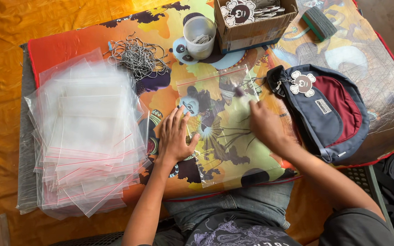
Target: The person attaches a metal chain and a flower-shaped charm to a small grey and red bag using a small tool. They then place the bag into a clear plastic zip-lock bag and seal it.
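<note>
The left hand (173, 136) lies flat, fingers spread, pinning a clear zip-top plastic bag (224, 127) on the table; the right hand (264, 124) pinches its edge. The tagged blue-and-maroon pouch (327, 111) beside it remains unbagged.

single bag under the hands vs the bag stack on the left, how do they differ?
The single bag lies alone, flat mid-table, its red strip at the far end; the stack is many bags fanned unevenly, strips toward the near edge. The left hand and right hand press on the single bag; neither touches the stack. The table print shows clearly through the single bag, while the stack looks milky. Both are clear plastic zip bags.
</note>
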